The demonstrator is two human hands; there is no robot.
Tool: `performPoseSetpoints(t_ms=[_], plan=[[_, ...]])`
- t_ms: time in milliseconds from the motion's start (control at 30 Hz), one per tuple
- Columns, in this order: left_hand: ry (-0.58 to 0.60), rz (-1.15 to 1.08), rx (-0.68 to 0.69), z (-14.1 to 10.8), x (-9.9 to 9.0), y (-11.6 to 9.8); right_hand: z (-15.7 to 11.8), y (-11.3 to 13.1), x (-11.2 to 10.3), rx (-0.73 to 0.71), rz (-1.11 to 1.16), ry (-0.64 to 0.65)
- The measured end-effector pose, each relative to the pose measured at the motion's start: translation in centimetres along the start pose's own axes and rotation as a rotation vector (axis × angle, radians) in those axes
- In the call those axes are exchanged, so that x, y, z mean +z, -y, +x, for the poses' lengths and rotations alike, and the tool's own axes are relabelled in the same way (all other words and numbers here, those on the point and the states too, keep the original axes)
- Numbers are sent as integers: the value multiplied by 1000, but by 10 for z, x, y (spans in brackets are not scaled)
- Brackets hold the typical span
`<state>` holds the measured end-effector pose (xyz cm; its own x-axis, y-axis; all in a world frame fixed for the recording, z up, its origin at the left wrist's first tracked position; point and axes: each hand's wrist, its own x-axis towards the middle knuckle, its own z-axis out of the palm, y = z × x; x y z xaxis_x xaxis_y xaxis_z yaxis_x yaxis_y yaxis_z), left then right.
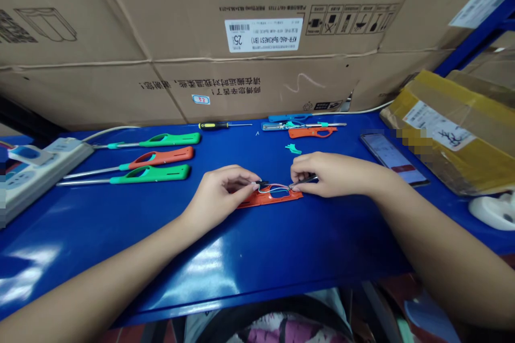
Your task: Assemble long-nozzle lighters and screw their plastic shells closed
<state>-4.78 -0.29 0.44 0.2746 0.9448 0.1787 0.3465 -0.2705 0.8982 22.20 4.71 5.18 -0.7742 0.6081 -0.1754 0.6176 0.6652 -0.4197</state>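
My left hand point(219, 190) is closed in a pinch on a small black part point(263, 183) with thin wires. Below it lies an orange lighter handle half-shell point(265, 199), hollow side up, its left end partly covered by my fingers. The thin wires point(277, 186), pinkish and whitish, run above the shell's trigger opening towards my right hand point(322, 174). That hand is closed around a slim dark piece point(310, 178); its kind is hidden by the fingers. Just beyond the right hand is a small teal plastic piece point(293, 148), lying loose on the blue table point(257, 257).
At left are green lighters point(167, 173) and an orange lighter point(161, 156), beside a white power strip point(48, 171). Behind are a screwdriver point(215, 126), an orange shell point(311, 132) and blue lighter parts point(276, 126). A phone point(392, 158) and taped carton point(462, 123) are right.
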Motion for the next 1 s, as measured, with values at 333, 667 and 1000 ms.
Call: performPoseSetpoints(t_ms=[333, 667, 1000], plan=[[-44, -94, -22, -1, 2, 4, 8, -12, 1, 92, -136, -360], [-45, 217, 383, -4, -2, 1, 26, -34, 24, 333, -106, -449], [-99, 106, 299, -5, 2, 1, 32, -20, 26, 237, 182, -495]])
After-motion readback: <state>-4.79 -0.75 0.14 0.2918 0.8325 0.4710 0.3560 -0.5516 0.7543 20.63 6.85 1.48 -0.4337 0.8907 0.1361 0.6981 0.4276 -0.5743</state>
